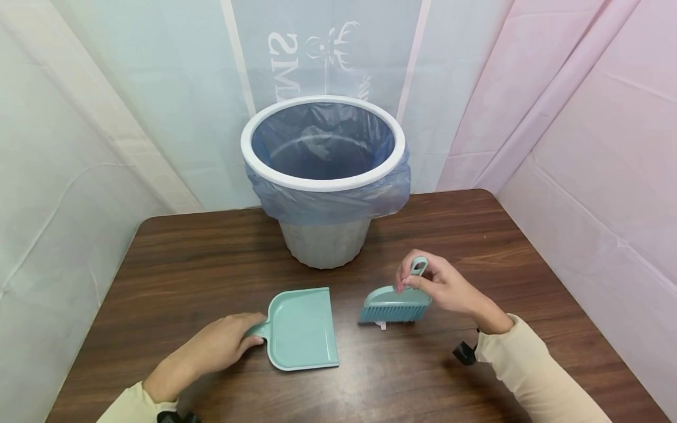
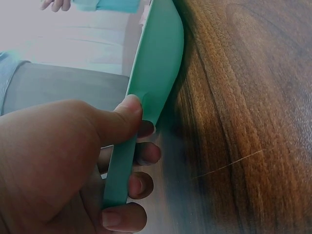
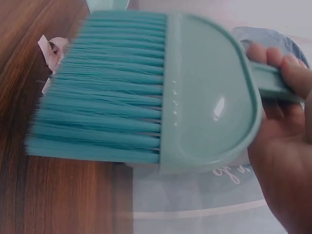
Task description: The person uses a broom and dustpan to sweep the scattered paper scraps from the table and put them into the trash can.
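My left hand (image 1: 223, 343) grips the handle of a light green dustpan (image 1: 301, 330), thumb on top and fingers curled below in the left wrist view. The pan lies on the table with its straight front edge facing right. My right hand (image 1: 443, 284) holds a small green hand brush (image 1: 396, 302) by its handle, teal bristles (image 3: 102, 92) pointing down. A bit of crumpled pale paper (image 1: 382, 325) pokes out beneath the bristles, and pinkish-white scraps (image 3: 51, 56) show beside them in the right wrist view. A gap of bare wood separates brush and dustpan.
A white-rimmed trash bin (image 1: 324, 185) lined with a blue plastic bag (image 1: 333, 205) stands at the back of the dark wood table (image 1: 211, 258). Pale cloth walls (image 1: 592, 176) enclose the table at the back and both sides.
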A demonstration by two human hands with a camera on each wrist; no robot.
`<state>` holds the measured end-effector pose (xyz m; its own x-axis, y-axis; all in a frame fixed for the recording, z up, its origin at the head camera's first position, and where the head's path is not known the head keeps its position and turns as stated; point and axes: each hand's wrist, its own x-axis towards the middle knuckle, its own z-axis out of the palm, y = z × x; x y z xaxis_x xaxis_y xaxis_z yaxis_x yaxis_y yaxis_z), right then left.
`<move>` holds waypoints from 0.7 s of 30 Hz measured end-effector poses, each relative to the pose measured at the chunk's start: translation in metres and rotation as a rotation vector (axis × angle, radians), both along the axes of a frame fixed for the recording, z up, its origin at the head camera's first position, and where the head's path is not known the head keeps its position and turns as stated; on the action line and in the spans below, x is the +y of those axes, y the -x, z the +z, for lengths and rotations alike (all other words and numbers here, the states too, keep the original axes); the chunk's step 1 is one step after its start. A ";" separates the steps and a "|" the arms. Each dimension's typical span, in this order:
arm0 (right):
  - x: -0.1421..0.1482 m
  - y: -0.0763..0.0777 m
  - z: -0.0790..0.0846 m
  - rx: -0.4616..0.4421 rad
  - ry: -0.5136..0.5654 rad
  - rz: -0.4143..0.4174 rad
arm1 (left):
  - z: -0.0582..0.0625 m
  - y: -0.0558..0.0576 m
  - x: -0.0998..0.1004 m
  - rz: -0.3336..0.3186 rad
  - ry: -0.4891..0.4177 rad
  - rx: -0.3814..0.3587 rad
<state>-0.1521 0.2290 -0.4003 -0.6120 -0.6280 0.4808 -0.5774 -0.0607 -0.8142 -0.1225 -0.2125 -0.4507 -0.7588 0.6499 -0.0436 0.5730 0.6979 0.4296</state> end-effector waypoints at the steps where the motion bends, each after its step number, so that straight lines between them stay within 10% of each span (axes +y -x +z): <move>1: 0.000 -0.001 0.001 0.008 0.006 -0.050 | 0.000 0.000 0.000 0.000 0.000 -0.002; 11: -0.004 -0.020 0.009 0.103 0.002 -0.540 | 0.003 -0.002 0.003 0.017 0.018 0.000; 21: -0.024 -0.042 0.003 0.433 -0.364 -1.000 | 0.009 -0.005 0.010 0.007 0.066 0.115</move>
<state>-0.1099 0.2049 -0.3976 -0.7426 -0.0994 0.6623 -0.4708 0.7808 -0.4108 -0.1175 -0.2021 -0.4416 -0.7655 0.6434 0.0017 0.6113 0.7264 0.3140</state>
